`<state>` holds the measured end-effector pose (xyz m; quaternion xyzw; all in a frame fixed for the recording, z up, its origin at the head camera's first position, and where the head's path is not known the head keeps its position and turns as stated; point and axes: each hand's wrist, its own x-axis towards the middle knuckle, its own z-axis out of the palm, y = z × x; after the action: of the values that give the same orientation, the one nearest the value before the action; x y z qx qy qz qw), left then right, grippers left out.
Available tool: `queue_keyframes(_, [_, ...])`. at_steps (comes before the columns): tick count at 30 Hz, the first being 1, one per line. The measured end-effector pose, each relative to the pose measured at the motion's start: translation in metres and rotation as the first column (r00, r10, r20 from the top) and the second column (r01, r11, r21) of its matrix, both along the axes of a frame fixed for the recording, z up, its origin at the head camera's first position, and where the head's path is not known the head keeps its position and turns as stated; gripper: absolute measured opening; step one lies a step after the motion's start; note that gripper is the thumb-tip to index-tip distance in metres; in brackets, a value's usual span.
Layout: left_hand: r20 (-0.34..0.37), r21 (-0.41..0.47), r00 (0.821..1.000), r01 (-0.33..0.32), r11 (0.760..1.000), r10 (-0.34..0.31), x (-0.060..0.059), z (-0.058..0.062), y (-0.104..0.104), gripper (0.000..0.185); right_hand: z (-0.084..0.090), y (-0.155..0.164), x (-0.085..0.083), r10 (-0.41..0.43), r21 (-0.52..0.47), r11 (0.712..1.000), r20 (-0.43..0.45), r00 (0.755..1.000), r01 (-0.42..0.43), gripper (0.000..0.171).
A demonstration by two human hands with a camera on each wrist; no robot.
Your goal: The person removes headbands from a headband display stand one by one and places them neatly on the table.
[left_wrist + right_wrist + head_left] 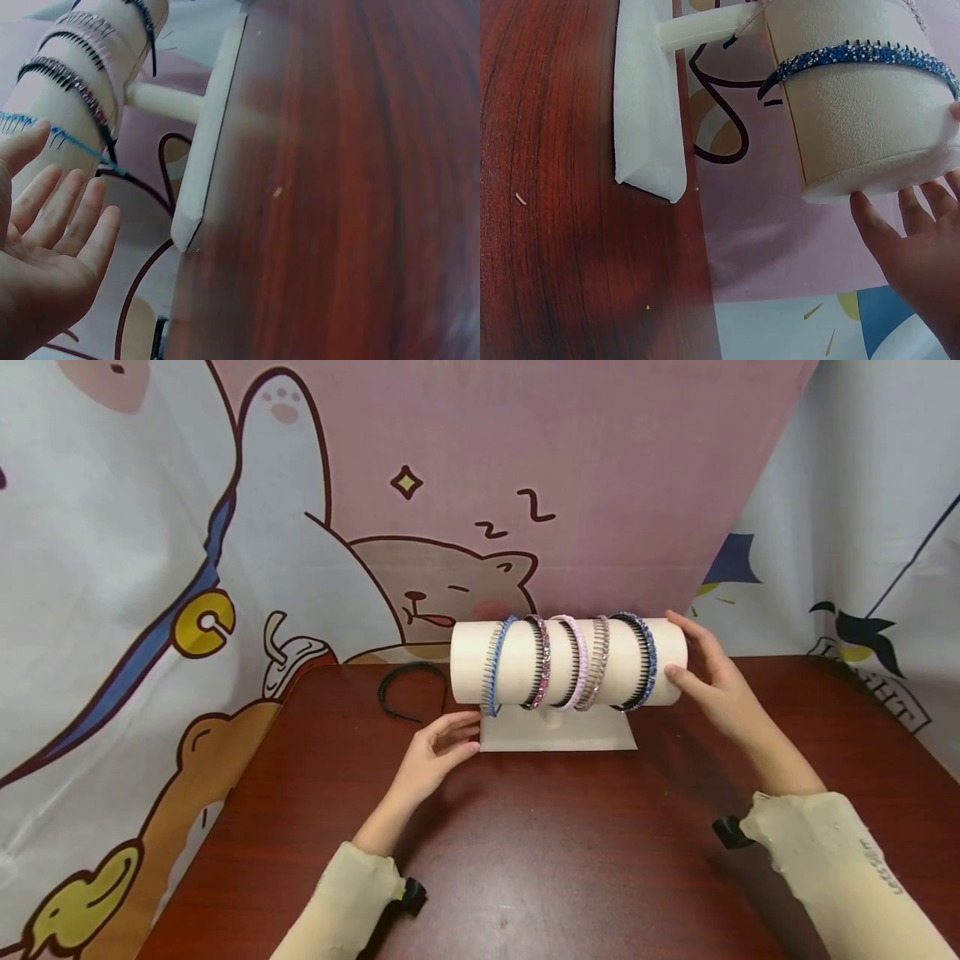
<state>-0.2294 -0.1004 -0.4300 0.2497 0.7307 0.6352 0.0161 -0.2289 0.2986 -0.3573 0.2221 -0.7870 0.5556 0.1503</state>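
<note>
Right hand (712,681), fingers straight, steadies the stand's cylinder (468,664) at its right end; open left hand (438,752) nears the blue headband (497,664), which needs pinching next.

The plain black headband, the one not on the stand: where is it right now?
In the head view the black headband lies on the table, just left of the cream stand and beyond the left hand, untouched.

We have both forearms stretched forward in cream sleeves, a black strap at each wrist. Our left hand (438,752) is low, palm turned inward, fingers straight and relaxed, gripping nothing. Our right hand (708,681) is raised higher, fingers extended and slightly spread, thumb below, fingertips (866,214) pressing flat with no curl.
</note>
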Motion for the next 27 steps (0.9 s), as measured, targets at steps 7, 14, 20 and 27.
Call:
queue_keyframes(7, [0.033, 0.023, 0.998, 0.053, 0.998, -0.054, 0.001, -0.002, 0.012, 0.051, 0.001, 0.0, 0.0, -0.025, 0.041, 0.999, 0.005, 1.0, 0.025, 0.066])
queue_keyframes(14, [0.033, 0.008, 0.998, 0.059, 0.998, -0.06, 0.002, 0.001, 0.023, 0.053, 0.0, 0.001, 0.001, -0.012, 0.023, 1.0, 0.013, 1.0, 0.011, 0.066])
queue_keyframes(20, [0.009, 0.034, 1.0, 0.026, 0.999, -0.026, 0.0, 0.001, 0.031, 0.04, -0.002, 0.0, 0.0, 0.011, -0.022, 1.0, 0.012, 1.0, -0.011, 0.066])
queue_keyframes(27, [0.006, 0.03, 1.0, -0.015, 0.999, 0.014, 0.002, 0.002, 0.036, 0.036, -0.003, -0.001, -0.001, 0.047, -0.068, 0.997, 0.0, 0.999, -0.047, 0.066])
